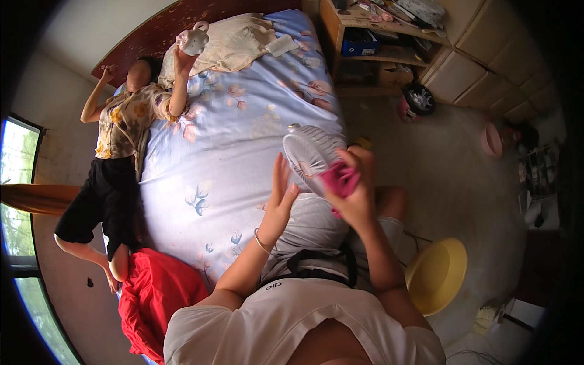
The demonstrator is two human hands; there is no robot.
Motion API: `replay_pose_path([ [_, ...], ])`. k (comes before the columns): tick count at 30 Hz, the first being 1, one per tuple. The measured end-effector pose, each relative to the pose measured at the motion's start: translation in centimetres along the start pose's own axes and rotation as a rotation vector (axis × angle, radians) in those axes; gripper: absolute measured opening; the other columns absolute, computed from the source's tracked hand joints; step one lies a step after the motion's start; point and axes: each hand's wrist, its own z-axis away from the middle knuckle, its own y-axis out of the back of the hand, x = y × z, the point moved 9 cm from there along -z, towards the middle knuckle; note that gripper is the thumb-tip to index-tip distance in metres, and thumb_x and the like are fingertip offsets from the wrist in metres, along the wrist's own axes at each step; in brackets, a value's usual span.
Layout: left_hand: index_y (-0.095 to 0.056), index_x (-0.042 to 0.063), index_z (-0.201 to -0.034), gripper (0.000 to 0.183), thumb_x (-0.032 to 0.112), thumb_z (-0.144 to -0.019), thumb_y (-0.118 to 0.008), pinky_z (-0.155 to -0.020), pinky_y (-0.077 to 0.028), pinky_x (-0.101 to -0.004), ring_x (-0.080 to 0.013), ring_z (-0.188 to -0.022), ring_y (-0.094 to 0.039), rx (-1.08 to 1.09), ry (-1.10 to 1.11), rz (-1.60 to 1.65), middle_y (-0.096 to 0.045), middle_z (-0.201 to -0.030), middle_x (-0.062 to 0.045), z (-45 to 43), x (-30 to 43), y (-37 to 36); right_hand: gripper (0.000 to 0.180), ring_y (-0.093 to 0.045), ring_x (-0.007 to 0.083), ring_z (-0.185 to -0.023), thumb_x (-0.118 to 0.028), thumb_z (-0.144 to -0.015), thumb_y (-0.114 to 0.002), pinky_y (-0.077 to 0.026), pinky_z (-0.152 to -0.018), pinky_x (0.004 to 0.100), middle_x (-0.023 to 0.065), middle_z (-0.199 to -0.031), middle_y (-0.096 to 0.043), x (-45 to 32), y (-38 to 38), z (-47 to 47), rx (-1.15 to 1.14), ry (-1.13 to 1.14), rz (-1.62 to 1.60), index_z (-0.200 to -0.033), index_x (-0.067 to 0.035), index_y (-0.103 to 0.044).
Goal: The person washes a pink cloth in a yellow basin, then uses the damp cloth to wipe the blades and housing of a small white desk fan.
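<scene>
My right hand (360, 196) grips a bunched pink cloth (340, 179), which lies against the front grille of a small white electric fan (305, 150). The fan is tilted above my lap, over the edge of the bed, and its lower part is hidden behind the cloth and hand. Just left of the grille, my left hand (279, 200) is raised with its fingers apart and holds nothing. Whether its fingertips touch the fan I cannot tell. A bracelet circles that wrist.
A bed (205, 150) with a floral sheet lies before me; another person (125, 118) reclines there, holding up a white cup-like object (194, 41). Red fabric (155, 292) is at left. A yellow basin (435, 276) and a bin (417, 100) stand right, near a wooden shelf (337, 45).
</scene>
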Motion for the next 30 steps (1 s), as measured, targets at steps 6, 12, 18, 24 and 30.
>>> replay_pose_path([
  [6, -0.044, -0.001, -0.136, 0.056, 0.043, -0.102, -0.035, -0.104, -0.044, -0.0381, -0.0260, -0.118, -0.056, -0.070, 0.178, 0.533, -0.055, -0.131, -0.016, 0.2, -3.1, 0.4, 0.048, -0.045, 0.0439, -0.129, -0.013, -0.084, -0.060, -0.046, -0.095, 0.0553, 0.0226, -0.138, -0.045, -6.6, -4.9, 2.6, -0.053, 0.426, 0.379, -0.131, -0.013, -0.056],
  [12, -0.053, 0.005, -0.125, 0.043, 0.039, -0.100, -0.043, -0.094, -0.050, -0.0356, -0.0219, -0.106, -0.061, 0.038, 0.227, 0.875, -0.063, -0.117, -0.010, 0.0, -2.7, 0.9, 0.059, -0.044, 0.0323, -0.133, -0.014, -0.080, -0.065, -0.027, -0.109, 0.0587, 0.0123, -0.140, -0.049, -7.3, -5.1, 2.4, -0.152, 0.416, 0.296, -0.137, -0.013, -0.047],
  [18, -0.041, 0.004, -0.138, 0.060, 0.040, -0.092, -0.053, -0.110, -0.035, -0.0417, -0.0252, -0.126, -0.050, -0.076, 0.162, 0.867, -0.053, -0.135, -0.012, -0.9, -2.9, -1.0, 0.052, -0.060, 0.0316, -0.113, -0.008, -0.085, -0.067, -0.044, -0.099, 0.0400, 0.0178, -0.123, -0.060, -1.5, -1.6, -1.2, 0.001, -0.053, -0.271, -0.133, -0.002, -0.050],
  [24, -0.040, 0.004, -0.140, 0.059, 0.041, -0.094, -0.047, -0.110, -0.034, -0.0413, -0.0252, -0.128, -0.047, -0.076, 0.098, 0.827, -0.050, -0.139, -0.010, -1.4, -4.1, 1.4, 0.056, -0.051, 0.0354, -0.125, -0.005, -0.076, -0.071, -0.034, -0.110, 0.0497, 0.0177, -0.130, -0.055, -6.0, -6.1, -2.1, -0.192, 0.328, 0.025, -0.129, -0.004, -0.053],
  [30, -0.041, -0.002, -0.134, 0.065, 0.034, -0.087, -0.067, -0.102, -0.044, -0.0390, -0.0251, -0.118, -0.055, 0.031, -0.027, 0.585, -0.055, -0.128, -0.013, -0.4, -3.0, 5.4, 0.064, -0.047, 0.0354, -0.129, -0.003, -0.074, -0.072, -0.029, -0.113, 0.0494, 0.0178, -0.138, -0.050, -6.9, -7.4, -0.8, -0.363, 0.334, -0.130, -0.133, -0.004, -0.049],
])
